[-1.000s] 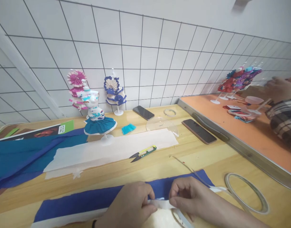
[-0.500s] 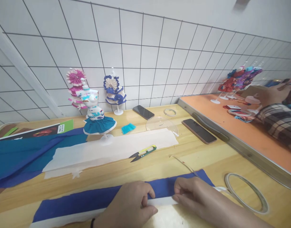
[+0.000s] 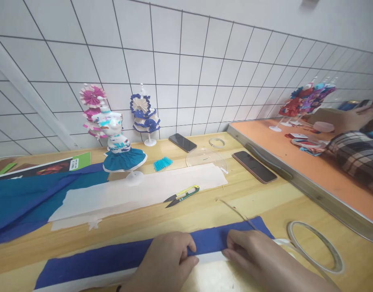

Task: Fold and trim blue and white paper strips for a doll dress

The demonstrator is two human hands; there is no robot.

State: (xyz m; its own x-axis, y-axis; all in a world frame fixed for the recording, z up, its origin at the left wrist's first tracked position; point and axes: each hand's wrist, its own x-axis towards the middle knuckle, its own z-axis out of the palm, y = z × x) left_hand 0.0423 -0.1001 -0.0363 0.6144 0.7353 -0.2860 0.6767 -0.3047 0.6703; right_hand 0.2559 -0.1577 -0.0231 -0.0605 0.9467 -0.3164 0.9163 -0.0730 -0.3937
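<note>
A long blue strip [image 3: 95, 259], paper-like or cloth, lies across the front of the wooden table, with a white band [image 3: 211, 256] along its near edge. My left hand [image 3: 166, 261] pinches that near edge around the middle, thumb and forefinger together. To its right, my right hand [image 3: 250, 251] also has its fingers closed on the edge near the strip's right end. A narrow tan strip sticks up beyond the right hand. Beside the right forearm lies a roll of tape [image 3: 338, 253], its loose end near the strip. Thread snips [image 3: 182, 196] lie beyond the hands.
Behind are white paper strips [image 3: 144, 194], a teal-skirted dress form [image 3: 115, 138], a blue-and-cream dress form [image 3: 146, 117] and two phones [image 3: 255, 166], [image 3: 183, 142]. Blue and teal sheets [image 3: 37, 194] lie left. At right, a person's plaid sleeve [image 3: 356, 156] rests over an orange table [image 3: 296, 154].
The view has shifted slightly. My left thumb has moved up a little along the strip's near edge, closer to the forefinger. My right hand stays nearly where it was, still pinching.
</note>
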